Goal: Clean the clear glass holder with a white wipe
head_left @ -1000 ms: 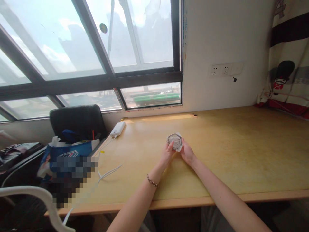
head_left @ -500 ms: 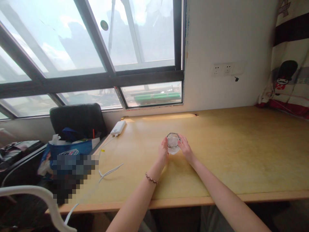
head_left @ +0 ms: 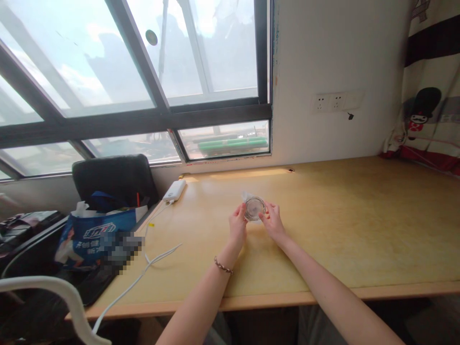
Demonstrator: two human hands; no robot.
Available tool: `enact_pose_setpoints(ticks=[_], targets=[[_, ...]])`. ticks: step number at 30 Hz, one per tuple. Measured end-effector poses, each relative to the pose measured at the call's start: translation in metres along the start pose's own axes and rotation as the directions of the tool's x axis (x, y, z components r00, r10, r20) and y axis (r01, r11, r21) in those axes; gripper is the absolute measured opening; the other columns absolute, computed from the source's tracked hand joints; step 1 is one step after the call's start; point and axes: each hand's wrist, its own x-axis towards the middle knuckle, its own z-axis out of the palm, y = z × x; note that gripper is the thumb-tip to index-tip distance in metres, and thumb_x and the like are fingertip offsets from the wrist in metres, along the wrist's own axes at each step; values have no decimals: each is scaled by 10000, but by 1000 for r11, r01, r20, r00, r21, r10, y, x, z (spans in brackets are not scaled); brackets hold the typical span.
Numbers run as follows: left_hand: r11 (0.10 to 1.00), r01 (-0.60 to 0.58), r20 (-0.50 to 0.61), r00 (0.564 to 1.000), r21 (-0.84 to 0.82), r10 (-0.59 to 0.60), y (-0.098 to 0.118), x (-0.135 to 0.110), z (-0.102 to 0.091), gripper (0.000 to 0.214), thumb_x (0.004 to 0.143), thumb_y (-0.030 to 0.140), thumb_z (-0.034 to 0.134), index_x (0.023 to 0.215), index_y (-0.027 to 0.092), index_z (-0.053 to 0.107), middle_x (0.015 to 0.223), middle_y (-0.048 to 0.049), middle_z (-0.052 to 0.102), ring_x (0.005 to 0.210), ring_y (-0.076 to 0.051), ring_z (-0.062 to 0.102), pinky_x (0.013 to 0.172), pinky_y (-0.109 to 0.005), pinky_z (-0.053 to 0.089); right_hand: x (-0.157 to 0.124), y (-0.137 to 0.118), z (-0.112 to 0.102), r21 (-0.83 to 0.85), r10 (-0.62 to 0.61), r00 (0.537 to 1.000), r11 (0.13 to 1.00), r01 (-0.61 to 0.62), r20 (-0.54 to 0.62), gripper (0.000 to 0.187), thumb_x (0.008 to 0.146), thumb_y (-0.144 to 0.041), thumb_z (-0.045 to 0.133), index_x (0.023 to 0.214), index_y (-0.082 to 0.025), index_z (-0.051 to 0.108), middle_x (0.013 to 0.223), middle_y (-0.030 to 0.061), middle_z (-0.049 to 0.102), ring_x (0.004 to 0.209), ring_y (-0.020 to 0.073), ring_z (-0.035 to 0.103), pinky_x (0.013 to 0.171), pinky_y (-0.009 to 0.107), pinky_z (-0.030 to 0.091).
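A small clear glass container (head_left: pixel 255 209), round at its rim, is held between my two hands over the middle of the wooden table. Whether it is a bowl, a cup or an ashtray, I cannot tell. My left hand (head_left: pixel 237 225), with a braided bracelet at the wrist, grips its left side. On the right side, the fingers and thumb of my right hand (head_left: pixel 273 221) are closed on it. Something pale and see-through (head_left: pixel 246 196) sticks up at the glass's upper left; what it is stays unclear.
On the table (head_left: pixel 341 215), a white power bank (head_left: pixel 175 191) lies at the left edge with a white cable (head_left: pixel 158 259). Left of it, a blue bag (head_left: pixel 94 235) rests by a black chair (head_left: pixel 114 179). A white curved tube (head_left: pixel 53 282) crosses the lower left.
The glass container has been tilted between my hands, so its round face shows more. Both hands have shifted slightly left, and the pale see-through bit now shows at the upper left.
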Motion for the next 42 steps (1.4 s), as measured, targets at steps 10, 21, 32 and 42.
enact_pose_setpoints(ticks=[10, 21, 32, 42], targets=[[992, 78, 105, 992, -102, -68, 3, -1, 8, 417, 676, 500, 538, 894, 150, 598, 871, -61, 640, 764, -169, 575, 658, -252, 427, -1, -8, 3, 217, 163, 984, 960, -176, 78, 350, 748, -387, 463, 1034, -200, 540, 926, 53, 476, 498, 87, 527, 416, 235, 472], [898, 428, 369, 854, -98, -367, -4, -5, 13, 669, 729, 650, 255, 953, 122, 599, 968, -121, 614, 872, -237, 562, 733, -338, 435, 1, -4, -2, 47, 224, 964, 975, -219, -141, 327, 764, -436, 415, 695, -161, 580, 828, 52, 483, 390, 59, 442, 324, 230, 372], [918, 395, 243, 894, -31, -376, -8, -5, 12, 657, 738, 625, 296, 898, 77, 621, 904, -145, 639, 901, -257, 566, 803, -343, 414, 8, -7, -22, -327, 80, 973, 933, -150, -217, 371, 816, -366, 312, 678, -170, 595, 534, 43, 555, 485, 142, 518, 507, 242, 369], [982, 168, 112, 981, -88, -157, -13, 1, 5, 277, 688, 376, 559, 720, 110, 627, 735, -73, 646, 695, -152, 582, 691, -271, 436, 13, 2, -24, -252, 217, 937, 924, -288, -275, 358, 786, -405, 331, 699, -189, 603, 531, 21, 606, 403, 138, 515, 436, 229, 337]])
